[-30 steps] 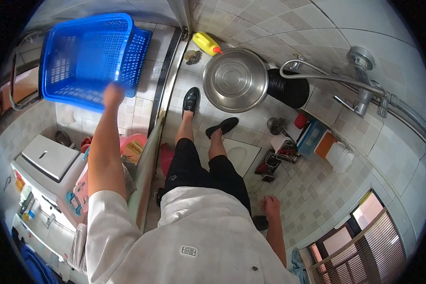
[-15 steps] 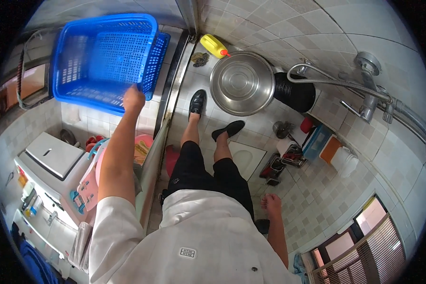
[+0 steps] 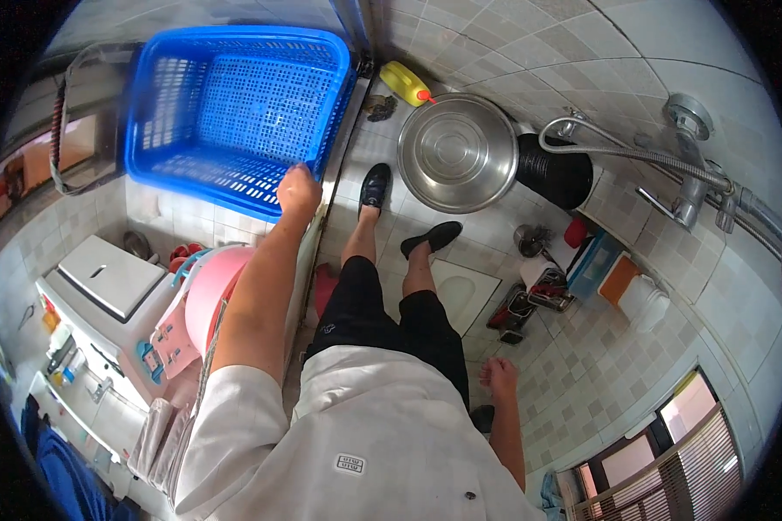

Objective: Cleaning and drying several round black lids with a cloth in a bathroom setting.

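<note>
My left hand [image 3: 299,193] is closed on the near right corner of a big blue plastic basket [image 3: 274,130] with slotted walls. The basket is held up and tilted so that its inside shows, and nothing lies in it. My right hand [image 3: 499,377] hangs low beside my hip, away from any object, its fingers loosely bent and apart, holding nothing. Ahead of my feet a wide round steel basin [image 3: 457,152] sits on the tiled floor.
A yellow bottle [image 3: 403,82] with a red cap lies by the wall, near a black ribbed tub [image 3: 554,169]. A shower tap [image 3: 691,195] juts from the right wall. Pink basins [image 3: 213,291] and a white washing machine [image 3: 109,286] stand left. A squat toilet [image 3: 452,300] is underfoot.
My left hand has carried the blue basket to the right, toward the doorway frame, turning its inside more toward me. My right hand stays low at my side.
</note>
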A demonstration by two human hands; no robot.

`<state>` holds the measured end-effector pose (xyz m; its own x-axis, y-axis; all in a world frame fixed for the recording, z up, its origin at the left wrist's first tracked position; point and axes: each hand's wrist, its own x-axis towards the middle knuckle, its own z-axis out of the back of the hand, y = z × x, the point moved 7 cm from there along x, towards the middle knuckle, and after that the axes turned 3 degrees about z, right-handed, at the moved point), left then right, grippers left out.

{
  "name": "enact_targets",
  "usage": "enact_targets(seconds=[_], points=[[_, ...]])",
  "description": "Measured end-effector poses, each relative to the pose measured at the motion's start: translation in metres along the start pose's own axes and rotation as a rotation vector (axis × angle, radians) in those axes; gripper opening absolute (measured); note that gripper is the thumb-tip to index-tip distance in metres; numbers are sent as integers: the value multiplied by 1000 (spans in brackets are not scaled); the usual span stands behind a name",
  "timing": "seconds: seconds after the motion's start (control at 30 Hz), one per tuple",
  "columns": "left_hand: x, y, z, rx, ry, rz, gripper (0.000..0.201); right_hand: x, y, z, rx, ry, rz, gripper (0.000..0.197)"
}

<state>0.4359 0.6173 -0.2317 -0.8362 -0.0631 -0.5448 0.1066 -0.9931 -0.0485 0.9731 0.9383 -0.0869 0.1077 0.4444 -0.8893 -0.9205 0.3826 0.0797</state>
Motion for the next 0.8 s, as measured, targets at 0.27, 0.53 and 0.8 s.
enact_targets(seconds=[0.27, 0.53, 0.8], points=[[-11, -14, -10, -20, 26, -41, 22, 3, -17, -1, -20, -11, -2, 23], [-24, -18, -8, -45, -23, -69, 20, 20, -23, -9, 5, 60, 27, 23], [-22, -19, -19, -143, -66, -108, 28, 16, -1, -24, 63, 46, -7, 19]])
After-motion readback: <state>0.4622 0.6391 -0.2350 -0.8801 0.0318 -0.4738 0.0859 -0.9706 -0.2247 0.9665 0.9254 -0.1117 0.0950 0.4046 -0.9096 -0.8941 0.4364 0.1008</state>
